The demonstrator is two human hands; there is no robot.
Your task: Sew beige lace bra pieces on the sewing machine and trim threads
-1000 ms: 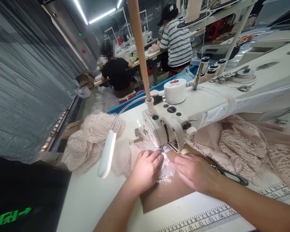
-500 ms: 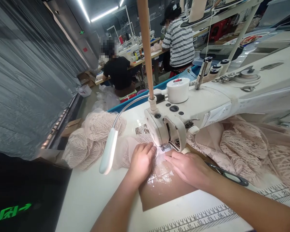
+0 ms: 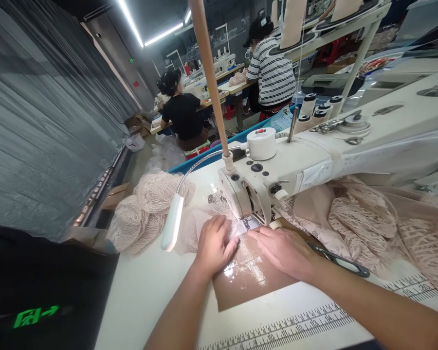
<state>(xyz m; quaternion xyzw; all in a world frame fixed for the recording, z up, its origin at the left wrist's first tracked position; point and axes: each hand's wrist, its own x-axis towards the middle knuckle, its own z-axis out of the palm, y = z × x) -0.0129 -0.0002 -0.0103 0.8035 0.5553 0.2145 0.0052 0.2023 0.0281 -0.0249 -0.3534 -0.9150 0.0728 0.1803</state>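
Note:
My left hand (image 3: 213, 247) lies flat left of the presser foot, thumb spread, fingertips on sheer pale pink lace (image 3: 221, 208). On the other side my right hand (image 3: 282, 250) rests with fingers stretched out, their tips beside the foot at the fabric's edge. The sewing machine's head (image 3: 237, 194) stands just beyond both hands, with a strip of sheer fabric (image 3: 237, 227) under its presser foot (image 3: 248, 224). Below my hands is a brown sheet (image 3: 241, 287) covered partly by shiny clear tape. Any cloth beneath my right palm is hidden.
Lace pieces (image 3: 131, 223) are piled at left, more lace (image 3: 361, 214) at right. A lamp (image 3: 172, 223) on a bent neck hangs near my left hand. Snips (image 3: 345, 262) lie by my right forearm. A printed ruler (image 3: 288, 330) runs along the front. Two people sit at machines beyond.
My left thumb has spread away from the fingers, and the hand lies flatter. My right fingers have flattened beside the foot. The view has shifted slightly.

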